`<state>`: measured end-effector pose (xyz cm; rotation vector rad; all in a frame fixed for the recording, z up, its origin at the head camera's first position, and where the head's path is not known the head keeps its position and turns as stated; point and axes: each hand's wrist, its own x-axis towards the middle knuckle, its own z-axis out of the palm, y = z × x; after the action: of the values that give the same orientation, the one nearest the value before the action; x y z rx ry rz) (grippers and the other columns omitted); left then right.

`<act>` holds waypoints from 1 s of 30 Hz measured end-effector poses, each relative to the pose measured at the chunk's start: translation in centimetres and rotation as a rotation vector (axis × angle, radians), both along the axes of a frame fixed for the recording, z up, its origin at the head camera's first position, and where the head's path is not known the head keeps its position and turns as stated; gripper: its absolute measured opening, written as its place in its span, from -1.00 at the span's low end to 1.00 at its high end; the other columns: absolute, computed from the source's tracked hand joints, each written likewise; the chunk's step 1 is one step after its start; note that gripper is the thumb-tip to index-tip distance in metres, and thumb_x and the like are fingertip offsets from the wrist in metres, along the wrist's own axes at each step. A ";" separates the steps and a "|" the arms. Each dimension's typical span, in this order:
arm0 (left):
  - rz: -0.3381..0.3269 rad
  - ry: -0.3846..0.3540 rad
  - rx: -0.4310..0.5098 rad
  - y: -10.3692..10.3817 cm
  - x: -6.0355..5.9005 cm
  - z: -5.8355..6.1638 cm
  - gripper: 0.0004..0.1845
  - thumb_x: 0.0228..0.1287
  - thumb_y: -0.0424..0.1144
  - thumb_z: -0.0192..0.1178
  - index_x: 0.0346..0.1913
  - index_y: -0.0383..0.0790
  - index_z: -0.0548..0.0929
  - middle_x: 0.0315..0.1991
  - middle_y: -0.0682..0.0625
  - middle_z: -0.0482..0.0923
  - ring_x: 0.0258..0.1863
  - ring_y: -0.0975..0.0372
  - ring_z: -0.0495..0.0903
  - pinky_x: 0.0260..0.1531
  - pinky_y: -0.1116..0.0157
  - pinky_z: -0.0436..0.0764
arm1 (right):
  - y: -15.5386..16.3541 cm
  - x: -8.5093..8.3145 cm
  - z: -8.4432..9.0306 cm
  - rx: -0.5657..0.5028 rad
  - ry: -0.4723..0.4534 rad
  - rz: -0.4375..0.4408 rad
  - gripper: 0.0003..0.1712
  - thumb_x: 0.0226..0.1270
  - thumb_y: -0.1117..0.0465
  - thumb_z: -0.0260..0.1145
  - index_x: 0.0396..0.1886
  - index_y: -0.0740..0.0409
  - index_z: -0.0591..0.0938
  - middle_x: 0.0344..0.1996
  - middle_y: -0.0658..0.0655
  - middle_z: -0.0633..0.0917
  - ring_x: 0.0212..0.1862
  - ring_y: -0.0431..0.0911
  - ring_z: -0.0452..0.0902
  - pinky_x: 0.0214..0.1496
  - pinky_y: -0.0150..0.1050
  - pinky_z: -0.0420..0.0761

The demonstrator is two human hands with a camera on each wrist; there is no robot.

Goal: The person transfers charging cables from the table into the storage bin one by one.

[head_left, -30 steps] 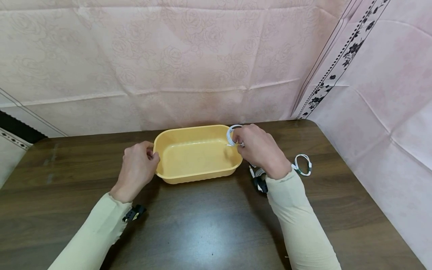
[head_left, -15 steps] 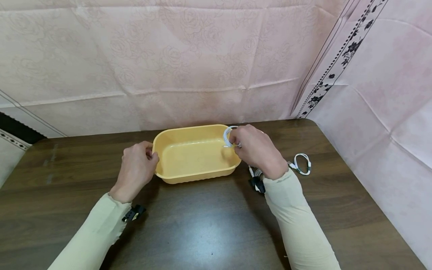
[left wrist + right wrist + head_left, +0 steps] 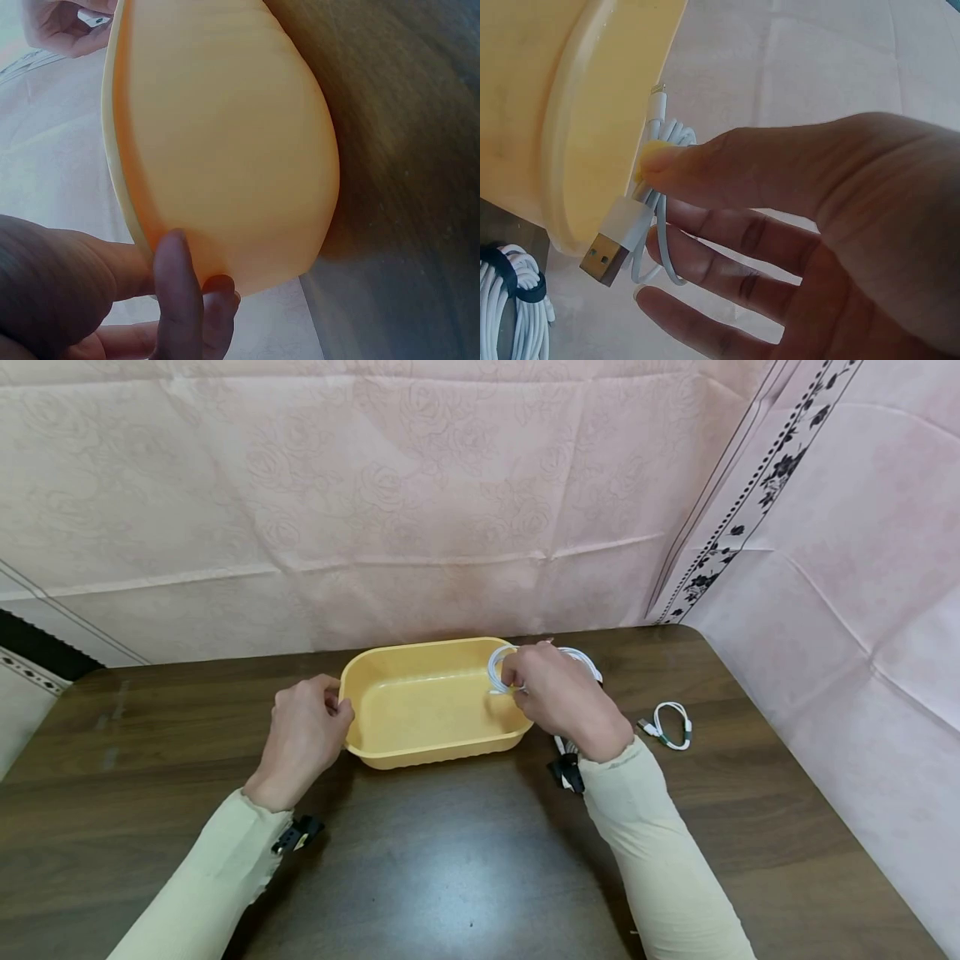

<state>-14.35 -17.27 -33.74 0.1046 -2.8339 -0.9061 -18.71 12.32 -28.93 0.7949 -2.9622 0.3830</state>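
A yellow plastic tub [image 3: 427, 714] sits near the back of the wooden table. My left hand [image 3: 303, 739] grips its left end, thumb outside the wall, as the left wrist view shows. Over the tub's right end, my right hand [image 3: 566, 697] holds a coiled white USB cable [image 3: 495, 667]. In the right wrist view the thumb pinches the USB cable [image 3: 626, 223] near its metal plug, and the other fingers are spread behind it. The far tub wall [image 3: 600, 112] appears close beside the cable there. Nothing lies inside the visible part of the tub.
Right of the tub, a white cable bundle with a black strap [image 3: 567, 772] is partly hidden under my right wrist. Behind that hand shows another white coil [image 3: 585, 662]. A small looped white cable [image 3: 686, 727] lies farther right. Patterned cloth [image 3: 420, 527] hangs behind the table.
My right hand has moved a little left with the USB cable, farther over the tub. The white coil behind it has come into view. The left hand stays on the tub.
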 end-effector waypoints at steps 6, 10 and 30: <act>0.001 -0.005 0.007 0.0 0.0 0.0 -0.68 0.38 -0.34 0.10 0.04 -0.51 0.62 -0.28 -0.27 0.62 -0.45 0.07 0.58 -0.54 0.32 0.56 | -0.2 0.0 -0.1 -0.012 -0.019 0.030 -0.70 0.11 0.52 0.24 -0.34 0.08 0.74 -0.31 0.01 0.74 -0.18 -0.06 0.57 -0.12 -0.15 0.57; 0.002 -0.003 0.005 0.0 0.0 0.0 -0.68 0.38 -0.34 0.10 0.04 -0.52 0.62 -0.29 -0.26 0.62 -0.45 0.07 0.58 -0.54 0.32 0.55 | -0.4 0.0 -0.1 -0.009 -0.029 0.040 -0.69 0.10 0.51 0.26 -0.28 0.08 0.76 -0.26 0.01 0.77 -0.09 -0.01 0.60 -0.05 -0.13 0.59; 0.007 0.004 -0.005 0.0 0.0 0.0 -0.68 0.38 -0.34 0.09 0.04 -0.52 0.63 -0.32 -0.25 0.62 -0.45 0.07 0.57 -0.55 0.33 0.52 | -1.1 0.5 -0.4 0.010 -0.024 0.063 -0.71 0.08 0.49 0.30 -0.46 -0.04 0.66 -0.43 -0.04 0.62 -0.25 -0.08 0.47 -0.28 -0.21 0.45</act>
<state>-14.33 -17.24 -33.78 0.1112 -2.8300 -0.8972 -18.19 11.24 -29.32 0.8928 -2.9689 0.3841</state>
